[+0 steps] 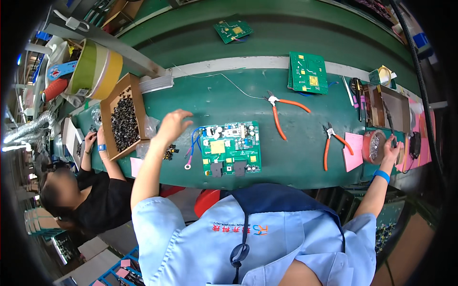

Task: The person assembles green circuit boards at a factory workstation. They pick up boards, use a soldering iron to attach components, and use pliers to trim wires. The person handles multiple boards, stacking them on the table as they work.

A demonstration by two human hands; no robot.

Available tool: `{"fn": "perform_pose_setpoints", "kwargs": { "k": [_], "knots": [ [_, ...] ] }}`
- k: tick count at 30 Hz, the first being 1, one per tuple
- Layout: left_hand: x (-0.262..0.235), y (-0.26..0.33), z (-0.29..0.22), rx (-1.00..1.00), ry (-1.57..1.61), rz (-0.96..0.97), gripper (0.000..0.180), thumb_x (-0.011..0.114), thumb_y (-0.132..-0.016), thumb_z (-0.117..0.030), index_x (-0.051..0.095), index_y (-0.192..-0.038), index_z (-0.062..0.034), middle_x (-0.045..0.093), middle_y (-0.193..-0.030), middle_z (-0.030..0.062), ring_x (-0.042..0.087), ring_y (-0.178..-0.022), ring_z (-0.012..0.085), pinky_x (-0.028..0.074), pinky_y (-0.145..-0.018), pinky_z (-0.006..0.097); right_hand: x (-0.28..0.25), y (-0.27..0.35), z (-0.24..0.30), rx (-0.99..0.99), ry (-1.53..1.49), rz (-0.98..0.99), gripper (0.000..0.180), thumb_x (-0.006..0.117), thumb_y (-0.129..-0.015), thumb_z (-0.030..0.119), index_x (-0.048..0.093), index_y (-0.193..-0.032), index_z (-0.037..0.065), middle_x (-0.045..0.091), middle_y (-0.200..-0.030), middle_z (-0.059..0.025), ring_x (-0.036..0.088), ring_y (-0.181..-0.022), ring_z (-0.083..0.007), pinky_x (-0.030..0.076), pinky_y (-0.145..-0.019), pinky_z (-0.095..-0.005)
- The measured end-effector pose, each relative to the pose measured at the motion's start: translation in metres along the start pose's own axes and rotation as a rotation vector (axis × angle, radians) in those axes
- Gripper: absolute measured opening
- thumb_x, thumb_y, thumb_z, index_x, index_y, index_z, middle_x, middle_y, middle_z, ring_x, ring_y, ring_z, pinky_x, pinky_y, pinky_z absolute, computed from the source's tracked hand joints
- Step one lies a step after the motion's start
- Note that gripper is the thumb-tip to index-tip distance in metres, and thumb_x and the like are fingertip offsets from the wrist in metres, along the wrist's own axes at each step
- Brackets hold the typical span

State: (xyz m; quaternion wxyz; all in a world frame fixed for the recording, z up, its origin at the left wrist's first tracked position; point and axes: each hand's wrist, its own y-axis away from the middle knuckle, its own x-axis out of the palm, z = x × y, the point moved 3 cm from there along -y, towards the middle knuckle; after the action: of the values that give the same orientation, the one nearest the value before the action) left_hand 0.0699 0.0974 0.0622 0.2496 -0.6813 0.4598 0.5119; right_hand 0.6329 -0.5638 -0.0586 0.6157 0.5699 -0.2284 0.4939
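Observation:
My left hand [172, 126] hovers above the bench, left of a green circuit board [231, 159], fingers stretched out and holding nothing. White and black components cover the board, and blue and red wires with a ring terminal [187, 167] come off its left side. Far to the right, my right hand [392, 148], with a blue band at the wrist, is closed round the handle of a slim dark tool [389, 117] that looks like a soldering iron. Beside that hand stands a round reddish tub [373, 147] with shiny contents.
Two orange-handled cutters, one farther off [277, 114] and one nearer [330, 143], lie right of the board. Other boards [307, 71] [233, 30] lie at the back. A cardboard box [138, 102] of small black parts is at left, near a co-worker [98, 200]. Pink pad [354, 151] by the tub.

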Motion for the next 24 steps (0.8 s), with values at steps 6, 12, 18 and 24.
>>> {"fn": "perform_pose_setpoints", "kwargs": {
  "k": [6,12,18,24],
  "knots": [
    [0.022,-0.031,-0.015,0.004,0.221,-0.075,0.018,0.059,-0.07,-0.012,0.059,-0.086,-0.0033,0.057,-0.087,0.0116,0.054,-0.082,0.0261,0.042,-0.073,0.032,0.038,0.048,-0.025,-0.491,0.494,0.007,0.038,0.049,-0.078,0.029,0.046,-0.094,-0.007,0.051,-0.084,-0.0174,0.052,-0.077,-0.0251,0.047,-0.067,-0.0304],
    [0.027,-0.125,-0.06,0.214,0.283,0.116,0.019,0.058,-0.07,-0.014,0.059,-0.086,-0.0042,0.055,-0.087,0.0108,0.053,-0.083,0.0243,0.041,-0.073,0.031,0.059,0.107,-0.025,-0.468,0.628,0.225,0.049,0.04,-0.081,0.044,0.046,-0.099,-0.002,0.05,-0.097,-0.0151,0.05,-0.087,-0.0222,0.041,-0.075,-0.0327],
    [0.072,-0.142,-0.076,0.496,0.006,0.066,0.02,0.06,-0.068,-0.016,0.056,-0.084,-0.0063,0.051,-0.087,0.0081,0.047,-0.087,0.0254,0.039,-0.075,0.035,0.103,0.186,-0.109,-0.585,0.758,0.181,0.048,0.03,-0.085,0.042,0.037,-0.117,0.006,0.045,-0.108,-0.0188,0.045,-0.102,-0.0268,0.036,-0.085,-0.0346],
    [0.091,-0.139,-0.068,0.566,-0.068,-0.023,0.01,0.056,-0.069,-0.012,0.051,-0.074,-0.0043,0.051,-0.078,0.0106,0.049,-0.077,0.0275,0.039,-0.067,0.037,0.092,0.218,-0.152,-0.564,0.984,0.133,0.048,0.032,-0.085,0.042,0.041,-0.113,0.005,0.049,-0.1,-0.013,0.048,-0.094,-0.0203,0.035,-0.083,-0.0299]
  ]
}}
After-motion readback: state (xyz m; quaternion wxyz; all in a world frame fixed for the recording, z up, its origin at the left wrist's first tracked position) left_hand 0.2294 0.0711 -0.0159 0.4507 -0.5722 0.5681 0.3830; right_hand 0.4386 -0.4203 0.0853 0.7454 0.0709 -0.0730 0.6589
